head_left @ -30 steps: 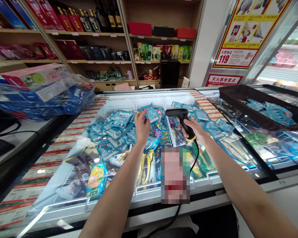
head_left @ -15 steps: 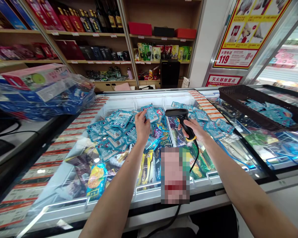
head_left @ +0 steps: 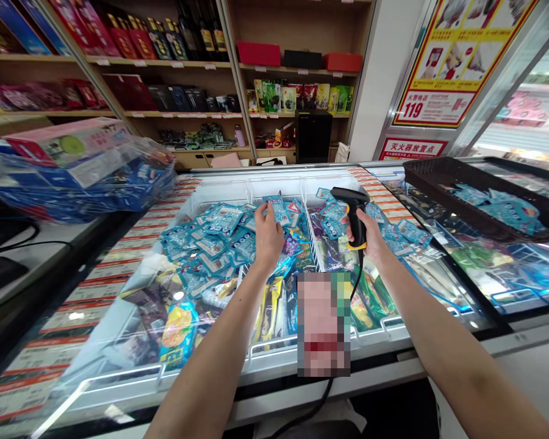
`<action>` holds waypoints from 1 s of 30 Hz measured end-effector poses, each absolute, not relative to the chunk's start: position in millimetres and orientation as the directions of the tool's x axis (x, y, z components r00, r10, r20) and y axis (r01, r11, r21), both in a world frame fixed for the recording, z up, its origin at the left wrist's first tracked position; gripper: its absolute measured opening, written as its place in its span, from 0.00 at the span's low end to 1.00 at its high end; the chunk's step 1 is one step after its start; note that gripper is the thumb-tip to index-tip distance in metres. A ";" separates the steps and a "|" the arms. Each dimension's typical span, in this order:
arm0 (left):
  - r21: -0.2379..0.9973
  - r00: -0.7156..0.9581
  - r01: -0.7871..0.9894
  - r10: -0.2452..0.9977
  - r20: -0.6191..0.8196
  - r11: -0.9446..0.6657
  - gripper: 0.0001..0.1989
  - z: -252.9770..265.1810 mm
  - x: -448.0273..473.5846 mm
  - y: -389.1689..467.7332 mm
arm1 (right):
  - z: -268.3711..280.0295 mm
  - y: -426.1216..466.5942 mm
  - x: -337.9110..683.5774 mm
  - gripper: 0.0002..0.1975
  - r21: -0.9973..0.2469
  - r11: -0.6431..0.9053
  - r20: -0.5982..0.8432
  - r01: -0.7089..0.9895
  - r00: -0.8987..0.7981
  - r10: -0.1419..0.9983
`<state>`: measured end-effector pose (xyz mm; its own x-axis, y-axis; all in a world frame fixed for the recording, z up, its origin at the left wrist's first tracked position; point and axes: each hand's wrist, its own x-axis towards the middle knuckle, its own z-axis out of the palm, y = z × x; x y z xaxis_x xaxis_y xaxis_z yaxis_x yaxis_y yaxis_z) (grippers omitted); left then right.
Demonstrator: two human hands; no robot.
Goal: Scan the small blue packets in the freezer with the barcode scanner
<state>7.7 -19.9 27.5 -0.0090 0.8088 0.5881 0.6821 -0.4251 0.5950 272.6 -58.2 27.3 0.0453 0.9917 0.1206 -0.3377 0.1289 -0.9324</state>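
My left hand (head_left: 269,239) is bent at a small light-blue packet (head_left: 280,210) with white lettering, the fingers closed on its near edge; part of the packet hides behind them. Many similar blue packets (head_left: 215,250) lie loosely heaped to its left, on the glass top of a freezer. My right hand (head_left: 369,236) is wrapped round the grip of a black and yellow barcode scanner (head_left: 357,219). The scanner's head points up and to the left, above more blue packets, and its cable hangs toward me.
Under the freezer glass (head_left: 132,341) lie wrapped ice creams in white wire baskets. A dark brown basket (head_left: 476,198) with blue packets stands at the right. Film-wrapped boxes (head_left: 77,161) sit at the left. A blurred-out patch (head_left: 324,323) covers something at the near edge.
My right hand has moved the scanner to the right, away from the packet, and tilted it. My left hand has shifted slightly right, and the packet by it has turned a little.
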 end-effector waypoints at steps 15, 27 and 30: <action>0.269 0.077 0.917 0.793 0.604 -0.294 0.22 29.9 -3.1 -29.4 | 31.0 -53.5 284.7 0.19 -0.895 0.185 0.088 -0.407 0.244 0.966; 0.218 0.061 0.950 0.817 0.573 -0.223 0.30 28.1 -0.5 -26.5 | 33.4 -52.5 304.1 0.21 -0.888 0.271 0.140 -0.372 0.344 0.929; 0.179 0.096 0.958 0.840 0.534 -0.223 0.35 30.3 -0.4 -24.7 | 32.5 -52.8 308.1 0.21 -0.889 0.260 0.116 -0.376 0.365 0.924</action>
